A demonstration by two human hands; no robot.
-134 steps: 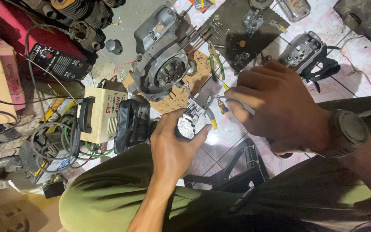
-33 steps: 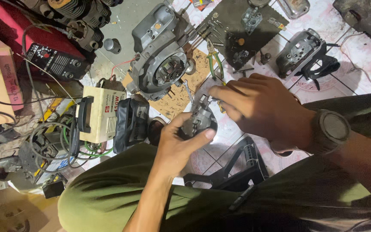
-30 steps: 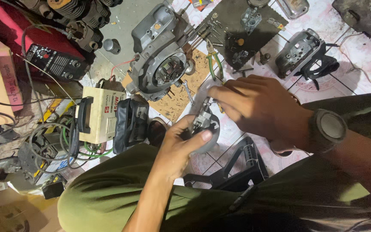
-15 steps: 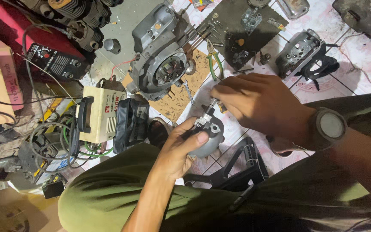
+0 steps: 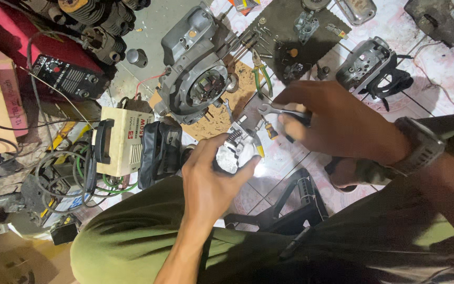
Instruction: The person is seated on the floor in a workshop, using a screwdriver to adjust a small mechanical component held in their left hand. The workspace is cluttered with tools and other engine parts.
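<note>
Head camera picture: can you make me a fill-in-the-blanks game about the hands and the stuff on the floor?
1. The right hand holds a small open-ended ____.
2. The left hand grips a small ____ engine part with fins.
3. On the right wrist sits a dark ____.
4. The green-handled pliers lie just to the ____ of the big grey engine case on the floor.

Missing words: wrench; metal; watch; right
</note>
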